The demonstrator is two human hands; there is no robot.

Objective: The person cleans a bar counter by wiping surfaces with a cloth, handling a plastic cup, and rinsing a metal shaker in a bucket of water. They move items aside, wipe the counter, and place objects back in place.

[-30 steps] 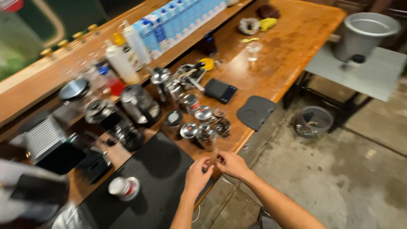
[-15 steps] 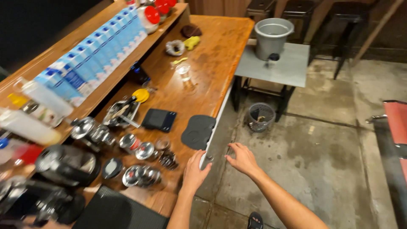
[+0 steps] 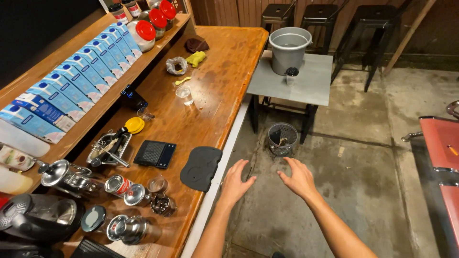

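Hands: left hand (image 3: 236, 181) and right hand (image 3: 299, 177) spread wide, fingers apart, holding nothing; both hover at lower centre of the frame, over bare concrete floor (image 3: 363, 157)
Nearest item: dark grey rubber tamping mat (image 3: 201, 167), just left of the left hand, not touched; it lies flat on the long wooden counter (image 3: 215, 95), overhanging the edge slightly
Handling: mat judged light, soft, flexible, grippy; best pinched at the overhanging rim
Neighbours: flat black digital scale (image 3: 155, 154) beside the mat; small metal pitchers (image 3: 136, 195) at lower left
Unclear: contents of round wire mesh basket (image 3: 282, 139) indistinct; lower left appliances cut off
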